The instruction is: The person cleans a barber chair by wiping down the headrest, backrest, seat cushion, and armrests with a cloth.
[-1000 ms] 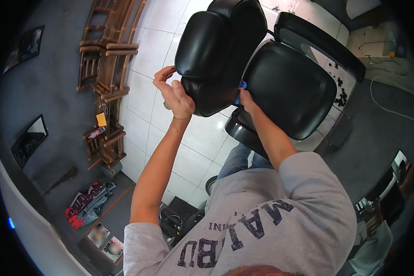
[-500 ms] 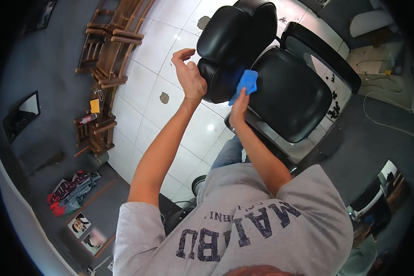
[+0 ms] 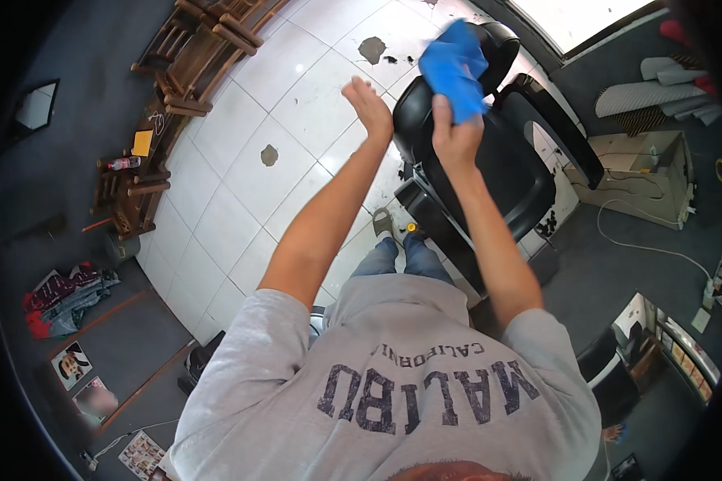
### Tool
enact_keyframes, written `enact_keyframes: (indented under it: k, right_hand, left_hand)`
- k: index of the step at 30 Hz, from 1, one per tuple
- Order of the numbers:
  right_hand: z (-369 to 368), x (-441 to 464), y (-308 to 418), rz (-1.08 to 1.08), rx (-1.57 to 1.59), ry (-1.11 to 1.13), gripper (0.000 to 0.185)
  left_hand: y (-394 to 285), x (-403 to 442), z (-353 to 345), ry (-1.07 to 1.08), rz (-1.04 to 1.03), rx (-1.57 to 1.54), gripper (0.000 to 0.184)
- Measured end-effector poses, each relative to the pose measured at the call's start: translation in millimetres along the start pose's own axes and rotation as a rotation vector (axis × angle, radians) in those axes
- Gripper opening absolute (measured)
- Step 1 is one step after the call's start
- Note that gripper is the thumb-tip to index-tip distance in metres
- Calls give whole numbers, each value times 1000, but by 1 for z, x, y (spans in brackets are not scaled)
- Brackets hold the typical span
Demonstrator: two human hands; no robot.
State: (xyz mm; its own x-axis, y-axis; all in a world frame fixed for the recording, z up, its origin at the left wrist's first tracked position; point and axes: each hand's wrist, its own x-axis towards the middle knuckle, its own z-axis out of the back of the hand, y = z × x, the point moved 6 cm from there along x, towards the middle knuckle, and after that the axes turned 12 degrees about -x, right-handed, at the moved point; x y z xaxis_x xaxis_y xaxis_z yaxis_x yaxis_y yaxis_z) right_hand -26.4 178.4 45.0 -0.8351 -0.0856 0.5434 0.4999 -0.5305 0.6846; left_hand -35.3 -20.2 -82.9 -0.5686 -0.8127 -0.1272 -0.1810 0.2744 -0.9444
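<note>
A black padded chair (image 3: 521, 172) stands in front of me, its backrest toward the upper middle. My right hand (image 3: 457, 144) is closed on a blue cloth (image 3: 453, 68), thumb along its lower edge, over the chair's backrest. The cloth is raised and blurred by motion. My left hand (image 3: 369, 108) is at the left side of the backrest, fingers stretched out, holding nothing; its wrist side is close to or against the black padding. Whether it touches cannot be told for certain.
Brown wooden benches (image 3: 188, 60) line the wall at upper left, with a bottle (image 3: 123, 163) and a yellow item (image 3: 142, 143). Dark hair clippings lie around the chair on the white tiled floor (image 3: 233, 152). A beige cabinet (image 3: 666, 188) and a white cable are at right.
The blue cloth has come up from between backrest and seat to above the backrest, in my right hand. My left hand has shifted right, its fingers straighter. The camera view has turned.
</note>
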Motion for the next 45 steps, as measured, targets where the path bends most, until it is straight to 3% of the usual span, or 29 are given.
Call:
enact_keyframes:
  k: [2,4,8,10,12,16,18,21,24,29,32,35,38,40,42,44,45]
  right_hand:
    - [-22,4,22,267,-141,130,33]
    - [-40,-25,30,400,-326,294,37]
    - [-60,-66,23,527,-588,427,39]
    - [-66,-85,19,646,-612,475,39]
    - [-71,-104,12,749,-653,527,40]
    - [-85,-135,-5,869,-732,631,39]
    - [-97,-154,-24,813,-711,746,37]
    - [-119,-186,-59,599,-636,918,31]
    - [-138,-203,-69,611,-738,886,32]
    - [-177,-222,-84,667,-1005,1165,43]
    - [-192,-226,-82,-143,-621,1571,46]
    - [-181,-213,-71,-311,-267,1182,47]
    - [-117,-150,-31,-526,-102,838,45]
    - [-59,-68,11,-268,-31,441,37]
    - [-5,11,52,-249,-245,211,30]
    - [16,63,72,28,-304,-1,29]
    - [4,73,68,144,-381,38,30]
  left_hand:
    - [67,-1,63,-56,62,112,51]
    - [90,-21,129,-57,101,252,49]
    - [99,-73,285,31,62,625,43]
    - [103,-94,380,233,-132,961,51]
    - [88,-119,458,370,-20,1204,57]
    - [60,-155,578,315,329,1434,63]
    - [61,-165,611,257,366,1368,63]
    - [64,-160,617,216,401,1262,63]
    - [83,-155,601,190,330,1111,62]
    - [90,-127,515,188,347,887,61]
    - [89,-119,474,249,285,788,59]
    - [97,-115,462,306,310,800,57]
    - [116,-114,476,358,297,872,57]
    - [124,-115,497,383,297,960,57]
    - [128,-115,518,392,312,1076,57]
    - [126,-109,529,376,305,1086,56]
    - [124,-106,531,373,303,1101,56]
